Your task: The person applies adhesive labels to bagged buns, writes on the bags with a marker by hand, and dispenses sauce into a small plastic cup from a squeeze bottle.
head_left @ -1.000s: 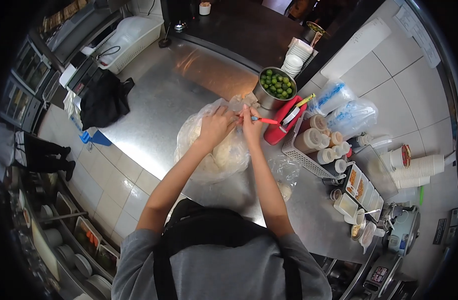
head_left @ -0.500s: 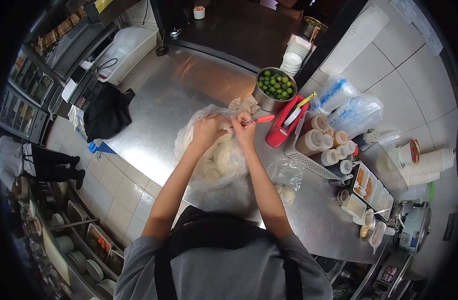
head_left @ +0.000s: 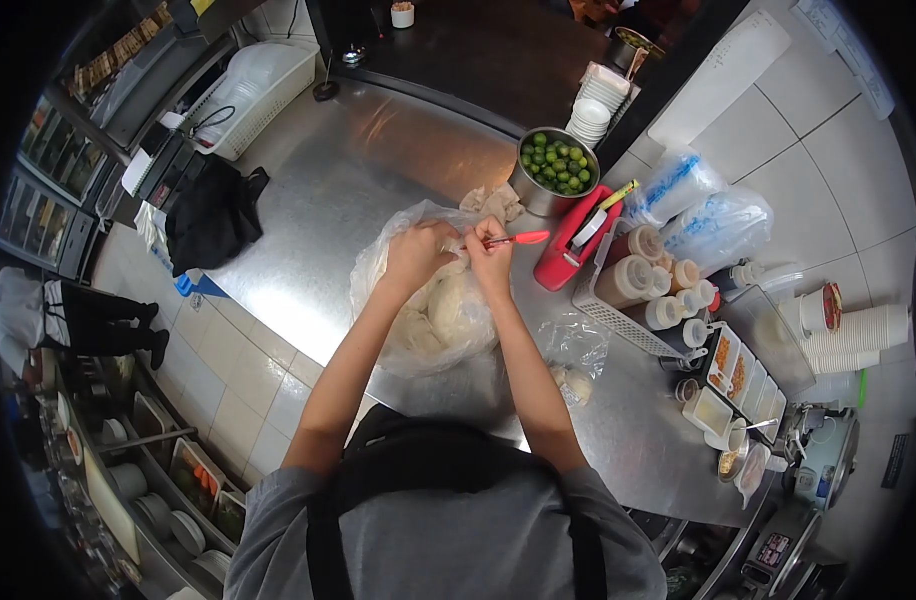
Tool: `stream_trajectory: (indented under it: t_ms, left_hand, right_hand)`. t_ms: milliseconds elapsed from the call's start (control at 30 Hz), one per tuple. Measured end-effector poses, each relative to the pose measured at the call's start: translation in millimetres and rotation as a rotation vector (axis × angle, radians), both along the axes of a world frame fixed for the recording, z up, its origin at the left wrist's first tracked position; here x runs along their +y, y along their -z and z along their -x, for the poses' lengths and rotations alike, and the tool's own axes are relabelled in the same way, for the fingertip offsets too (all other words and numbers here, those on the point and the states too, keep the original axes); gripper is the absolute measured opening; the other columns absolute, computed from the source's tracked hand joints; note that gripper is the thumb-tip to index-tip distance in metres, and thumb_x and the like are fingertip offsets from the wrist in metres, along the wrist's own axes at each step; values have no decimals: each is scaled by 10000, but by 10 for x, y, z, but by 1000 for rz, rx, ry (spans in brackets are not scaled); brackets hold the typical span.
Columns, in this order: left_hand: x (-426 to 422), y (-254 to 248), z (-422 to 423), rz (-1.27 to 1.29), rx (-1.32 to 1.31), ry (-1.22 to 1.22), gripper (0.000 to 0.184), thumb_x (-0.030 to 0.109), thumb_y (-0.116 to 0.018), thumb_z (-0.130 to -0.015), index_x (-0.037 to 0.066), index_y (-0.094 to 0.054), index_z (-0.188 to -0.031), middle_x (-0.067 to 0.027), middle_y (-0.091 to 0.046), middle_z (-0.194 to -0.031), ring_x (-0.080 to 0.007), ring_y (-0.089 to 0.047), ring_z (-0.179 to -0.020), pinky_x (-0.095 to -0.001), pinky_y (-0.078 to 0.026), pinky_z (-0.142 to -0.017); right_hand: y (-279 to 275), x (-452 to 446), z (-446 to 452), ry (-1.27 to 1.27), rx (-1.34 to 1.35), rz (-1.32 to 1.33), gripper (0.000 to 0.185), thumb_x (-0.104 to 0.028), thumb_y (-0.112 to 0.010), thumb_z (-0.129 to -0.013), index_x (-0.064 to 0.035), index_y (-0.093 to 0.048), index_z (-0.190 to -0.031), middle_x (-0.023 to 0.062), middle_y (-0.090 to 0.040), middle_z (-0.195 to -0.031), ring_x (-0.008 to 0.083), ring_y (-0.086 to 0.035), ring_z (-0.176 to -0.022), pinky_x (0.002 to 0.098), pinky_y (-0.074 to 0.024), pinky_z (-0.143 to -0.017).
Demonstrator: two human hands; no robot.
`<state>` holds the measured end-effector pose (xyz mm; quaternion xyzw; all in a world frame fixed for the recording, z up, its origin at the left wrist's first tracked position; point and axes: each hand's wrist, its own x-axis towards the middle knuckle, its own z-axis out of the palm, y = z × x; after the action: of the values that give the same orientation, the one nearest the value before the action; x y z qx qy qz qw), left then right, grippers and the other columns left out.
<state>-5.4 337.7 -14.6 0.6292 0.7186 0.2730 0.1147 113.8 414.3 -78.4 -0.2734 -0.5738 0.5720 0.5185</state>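
A clear plastic bag (head_left: 433, 345) holding pale, rounded lumps rests on the steel counter in front of me. My left hand (head_left: 418, 255) is closed on the gathered top of the bag, its fingers bent into the plastic. Close beside it, my right hand (head_left: 490, 260) pinches a slim red tool (head_left: 528, 238) at the bag's upper right edge. The tool's wider red end sticks out to the right, and its other end is hidden by my fingers and the plastic. I cannot tell whether it is a pen or a small knife.
Behind the bag are a crumpled cloth (head_left: 493, 203) and a metal pot (head_left: 548, 200) of green citrus fruits. To the right stand a red holder (head_left: 558, 270) and a basket (head_left: 618, 320) of sauce bottles. A smaller clear bag (head_left: 575, 380) lies nearby. Another person (head_left: 88, 315) stands far left.
Both hands stay at the bag's top with only slight finger movement. The whole view has shifted a little.
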Motion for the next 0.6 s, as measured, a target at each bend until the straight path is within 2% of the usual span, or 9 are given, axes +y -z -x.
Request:
stream_trajectory:
  t_ms: [200,300,500,600]
  left_hand:
    - [-7,13,2,-13,1,15,305,200,-780,-660,149,-661,-936,-7,-663,-980,-250,-628,-948,-384,-506,-776]
    - [-8,2,4,5,4,17,307,198,-779,-660,151,-660,-939,-9,-663,-982,-251,-629,-949,-384,-506,-777]
    - [-7,5,4,-9,9,25,304,191,-774,-663,150,-658,-941,-14,-663,-979,-254,-631,-940,-385,-508,-772]
    - [-15,-5,1,-9,19,21,301,192,-773,-665,147,-661,-940,-10,-663,-983,-249,-631,-944,-382,-510,-770]
  right_hand:
    - [9,24,-14,-9,-55,-57,290,-9,-601,-871,-83,-387,-689,-59,-400,-633,13,-390,-553,195,-354,-478]
    - [-4,-8,-1,25,53,81,294,-6,-598,-868,-89,-381,-688,-61,-395,-628,13,-381,-553,195,-330,-477]
    - [11,21,2,7,4,-25,301,-2,-597,-862,-92,-372,-683,-63,-377,-624,14,-362,-554,194,-345,-493]
    - [5,12,-6,38,-3,4,303,-1,-595,-862,-92,-370,-681,-64,-375,-626,14,-363,-554,193,-353,-498]
